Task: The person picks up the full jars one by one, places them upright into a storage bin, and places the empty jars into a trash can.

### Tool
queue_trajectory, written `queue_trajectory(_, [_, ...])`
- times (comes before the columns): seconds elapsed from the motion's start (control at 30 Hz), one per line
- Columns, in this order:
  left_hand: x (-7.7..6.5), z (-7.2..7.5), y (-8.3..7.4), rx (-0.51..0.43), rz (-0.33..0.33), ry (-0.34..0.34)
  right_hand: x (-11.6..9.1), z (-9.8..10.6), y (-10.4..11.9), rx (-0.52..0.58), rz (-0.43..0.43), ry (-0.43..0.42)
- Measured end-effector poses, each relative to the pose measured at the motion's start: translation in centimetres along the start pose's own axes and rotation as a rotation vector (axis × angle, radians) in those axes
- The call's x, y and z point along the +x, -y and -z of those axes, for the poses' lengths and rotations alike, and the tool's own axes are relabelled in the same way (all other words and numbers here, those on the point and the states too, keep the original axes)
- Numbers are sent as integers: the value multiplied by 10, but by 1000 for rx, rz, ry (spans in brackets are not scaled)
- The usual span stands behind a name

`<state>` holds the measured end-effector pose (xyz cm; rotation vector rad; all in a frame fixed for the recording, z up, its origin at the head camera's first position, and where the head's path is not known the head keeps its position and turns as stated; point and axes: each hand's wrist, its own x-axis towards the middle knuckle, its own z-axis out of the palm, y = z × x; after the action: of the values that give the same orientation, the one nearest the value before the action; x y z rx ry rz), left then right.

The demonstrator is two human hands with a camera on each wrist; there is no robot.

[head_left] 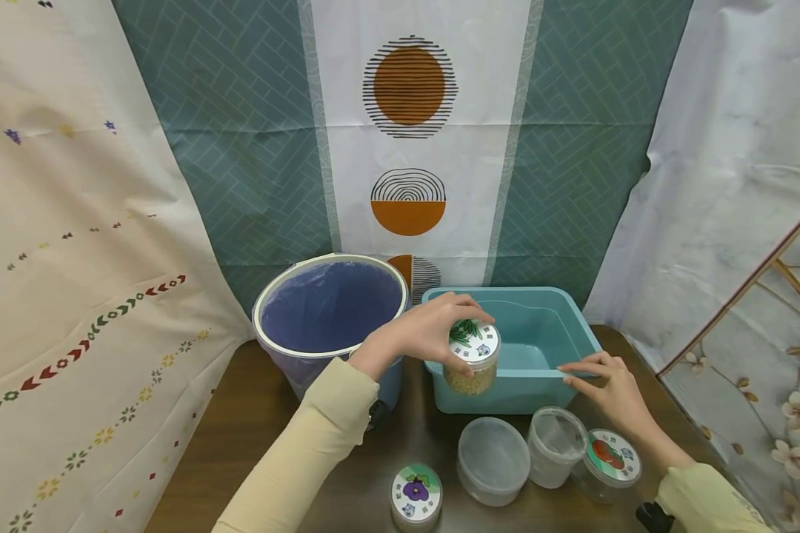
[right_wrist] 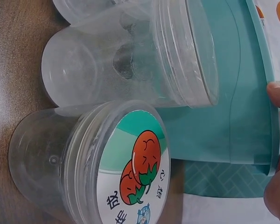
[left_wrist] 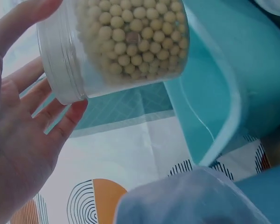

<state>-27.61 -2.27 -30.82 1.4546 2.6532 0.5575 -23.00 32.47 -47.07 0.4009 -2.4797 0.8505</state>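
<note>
My left hand [head_left: 433, 329] grips a clear round jar [head_left: 476, 354] by its lid, holding it up over the front edge of a teal plastic tub [head_left: 453, 403]. Small round beige beans [left_wrist: 140, 46] show through its wall, and the lid carries a green plant label. At the tub's front right, my right hand [head_left: 610, 385] has thumb and fingers at the rim, the thumb on the near side. Close below that hand stand a jar with a red-vegetable label [head_left: 613, 455] and an uncovered clear jar [head_left: 552, 451].
A lined blue-purple bin [head_left: 267, 326] with a pale rim stands left of the tub. An uncovered wide translucent tub [head_left: 493, 451] and a jar with a purple-flower lid [head_left: 416, 492] sit on the dark wooden table [head_left: 240, 414]. Patterned cloths hang behind and at both sides.
</note>
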Motion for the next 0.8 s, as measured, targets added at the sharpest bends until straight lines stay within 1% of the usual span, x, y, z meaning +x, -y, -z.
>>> queue_trajectory(0.1, [13,3,0,-19,6,-5,-2,1,-1,-3,-3,-7])
queue_trajectory(0.3, [34,2,5,-60,17,-57,-4,2,-2,17,-10,2])
queue_trajectory(0.53, [51,-3,13,-112,47,-88,-4,2,-1,33,-15,17])
queue_trajectory(0.8, [66,-10,22,-161,120,-102,-4,1,-1,34,-23,24])
